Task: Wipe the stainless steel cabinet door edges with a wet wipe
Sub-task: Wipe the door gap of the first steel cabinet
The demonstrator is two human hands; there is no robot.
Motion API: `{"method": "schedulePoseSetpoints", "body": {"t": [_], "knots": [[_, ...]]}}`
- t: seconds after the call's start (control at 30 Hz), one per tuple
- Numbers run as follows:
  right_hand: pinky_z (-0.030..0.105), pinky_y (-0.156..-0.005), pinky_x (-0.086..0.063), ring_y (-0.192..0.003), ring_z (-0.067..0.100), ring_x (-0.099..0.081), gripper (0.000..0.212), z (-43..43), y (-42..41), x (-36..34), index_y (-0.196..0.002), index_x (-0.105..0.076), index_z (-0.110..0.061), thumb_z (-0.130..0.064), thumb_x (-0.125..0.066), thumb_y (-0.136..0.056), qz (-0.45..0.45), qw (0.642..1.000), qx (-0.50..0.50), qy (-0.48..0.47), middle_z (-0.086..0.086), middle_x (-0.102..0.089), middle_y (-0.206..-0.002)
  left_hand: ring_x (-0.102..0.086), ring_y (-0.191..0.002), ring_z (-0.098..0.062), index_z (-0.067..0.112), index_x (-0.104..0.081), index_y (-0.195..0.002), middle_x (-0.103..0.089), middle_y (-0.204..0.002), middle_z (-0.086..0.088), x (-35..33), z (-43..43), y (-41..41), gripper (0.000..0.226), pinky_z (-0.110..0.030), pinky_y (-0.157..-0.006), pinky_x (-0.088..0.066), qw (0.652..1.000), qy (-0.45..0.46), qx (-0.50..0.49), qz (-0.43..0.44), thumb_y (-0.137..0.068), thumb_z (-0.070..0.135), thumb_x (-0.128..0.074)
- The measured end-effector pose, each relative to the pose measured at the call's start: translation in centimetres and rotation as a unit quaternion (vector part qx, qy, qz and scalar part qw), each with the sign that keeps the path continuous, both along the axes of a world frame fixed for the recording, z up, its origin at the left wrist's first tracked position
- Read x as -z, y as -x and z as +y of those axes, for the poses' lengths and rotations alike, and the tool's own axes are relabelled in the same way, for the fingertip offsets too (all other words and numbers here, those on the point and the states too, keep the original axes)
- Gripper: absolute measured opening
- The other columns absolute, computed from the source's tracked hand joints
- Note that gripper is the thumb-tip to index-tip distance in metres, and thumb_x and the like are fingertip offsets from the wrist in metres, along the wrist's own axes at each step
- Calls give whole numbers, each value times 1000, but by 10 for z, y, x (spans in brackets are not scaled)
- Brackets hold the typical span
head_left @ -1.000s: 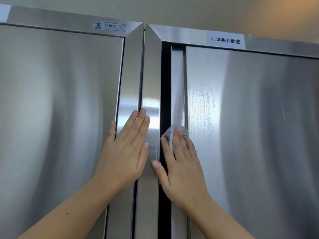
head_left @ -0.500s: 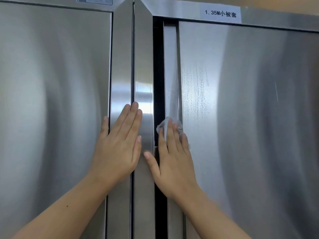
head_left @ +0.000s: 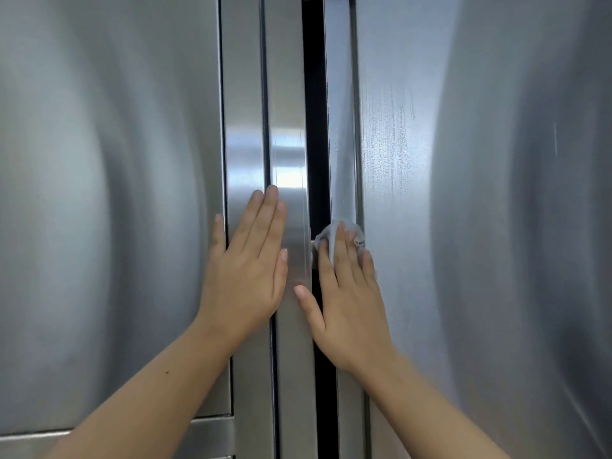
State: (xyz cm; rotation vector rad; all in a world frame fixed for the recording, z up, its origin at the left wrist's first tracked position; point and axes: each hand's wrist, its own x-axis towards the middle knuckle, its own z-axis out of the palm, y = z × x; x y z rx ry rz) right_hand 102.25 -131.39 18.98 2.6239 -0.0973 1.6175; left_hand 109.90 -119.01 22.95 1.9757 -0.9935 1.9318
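Note:
Two stainless steel cabinet doors fill the view. My left hand (head_left: 246, 260) lies flat with straight fingers on the frame strips beside the left door (head_left: 109, 193). My right hand (head_left: 347, 299) presses a white wet wipe (head_left: 331, 231) with straight fingers against the narrow vertical edge strip (head_left: 341, 144) of the right door (head_left: 463, 226), next to the dark gap (head_left: 316, 127). Only the wipe's top shows above my fingertips. A wet streaked patch marks the right door just right of the strip.
The left door's bottom edge and a horizontal frame rail (head_left: 205, 432) show at the lower left. The central frame post (head_left: 288, 144) runs the full height between my hands.
The cabinet tops and their labels have slid up out of view as the camera tilted down. My right hand and the wipe have moved down the edge strip; my left hand has also slid down the post.

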Motion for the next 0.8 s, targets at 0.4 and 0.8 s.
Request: {"method": "schedulePoseSetpoints", "body": {"t": [0.4,0.8], "knots": [[29,-111,21,-141,19,21,76,1,1,26,-149,0,-10,-59,-1,-90,19,1000,-5,-16,8,21,-153,-25,-138,-28,0,-31,-142,-29,-149,-16,24,0,4,54,-49,-108,-23,1000,-2,5,0,-94,25,-30],[29,-112,18,-140,14,22,74,-2,0,20,-149,3,-12,-57,-4,-91,18,999,-25,-28,5,20,-153,-24,-138,-29,0,-29,-142,-26,-149,-16,59,2,11,55,-50,-108,-22,1000,-17,-4,13,-95,28,-31]]}}
